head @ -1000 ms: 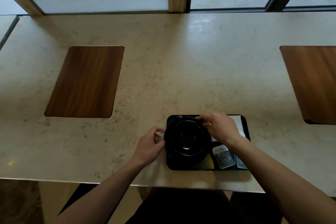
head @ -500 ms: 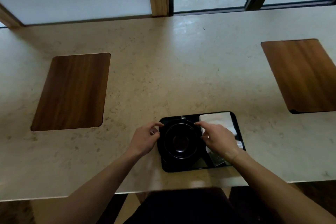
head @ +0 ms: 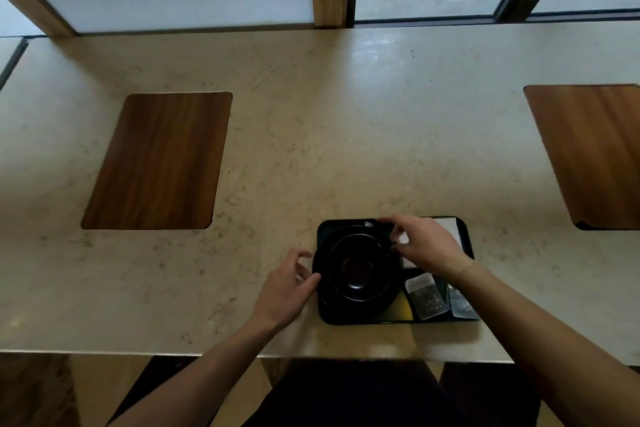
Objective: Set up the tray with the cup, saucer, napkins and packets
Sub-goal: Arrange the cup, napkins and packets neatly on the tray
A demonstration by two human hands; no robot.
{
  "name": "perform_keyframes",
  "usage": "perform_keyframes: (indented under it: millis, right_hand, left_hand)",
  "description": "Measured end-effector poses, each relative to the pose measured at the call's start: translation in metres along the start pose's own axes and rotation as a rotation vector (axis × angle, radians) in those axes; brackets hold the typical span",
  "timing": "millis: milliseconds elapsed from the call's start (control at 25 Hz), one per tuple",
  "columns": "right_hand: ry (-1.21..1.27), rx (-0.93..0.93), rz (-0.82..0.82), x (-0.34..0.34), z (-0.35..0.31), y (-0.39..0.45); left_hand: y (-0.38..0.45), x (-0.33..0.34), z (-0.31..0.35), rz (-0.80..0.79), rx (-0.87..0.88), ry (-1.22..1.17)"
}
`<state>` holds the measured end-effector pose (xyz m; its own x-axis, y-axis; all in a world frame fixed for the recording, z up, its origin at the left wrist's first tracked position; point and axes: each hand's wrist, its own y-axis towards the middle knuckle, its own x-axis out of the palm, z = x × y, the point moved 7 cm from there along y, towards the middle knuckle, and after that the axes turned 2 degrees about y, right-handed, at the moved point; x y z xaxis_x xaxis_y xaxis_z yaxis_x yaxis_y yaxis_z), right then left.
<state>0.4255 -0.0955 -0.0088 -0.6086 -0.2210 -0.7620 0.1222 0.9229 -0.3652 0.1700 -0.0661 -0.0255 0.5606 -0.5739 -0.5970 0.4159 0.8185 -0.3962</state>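
A black tray (head: 327,227) lies near the counter's front edge. On its left half a black cup (head: 358,267) stands upright on a black saucer (head: 322,289). My left hand (head: 285,286) pinches the saucer's left rim, which overhangs the tray edge. My right hand (head: 427,248) curls its thumb and fingers around the cup's far right rim. White napkins (head: 452,229) lie in the tray's back right corner, mostly hidden by that hand. Two packets (head: 426,298) lie side by side in the tray's front right corner.
The tray rests on a beige stone counter (head: 346,149). Flat wooden inlays sit at the left (head: 159,163) and at the far right (head: 595,152). Windows with wooden and dark frames run along the counter's back edge.
My right hand shifted from beside the cup over the napkins to the cup's far right rim, covering more of the napkins. My left hand stays at the saucer's left edge.
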Motion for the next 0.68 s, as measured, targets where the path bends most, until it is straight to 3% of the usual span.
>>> perform_keyframes:
  millis: [240,680]
  right_hand:
    - [-0.069,-0.063,-0.166,-0.006,-0.016,0.023]
    - [-0.099,-0.035,-0.226,0.000,-0.010,-0.003]
  left_hand:
    - [-0.014,0.006,-0.003,0.012,-0.029,-0.089]
    - [0.021,-0.010,0.013,-0.011,0.059,0.020]
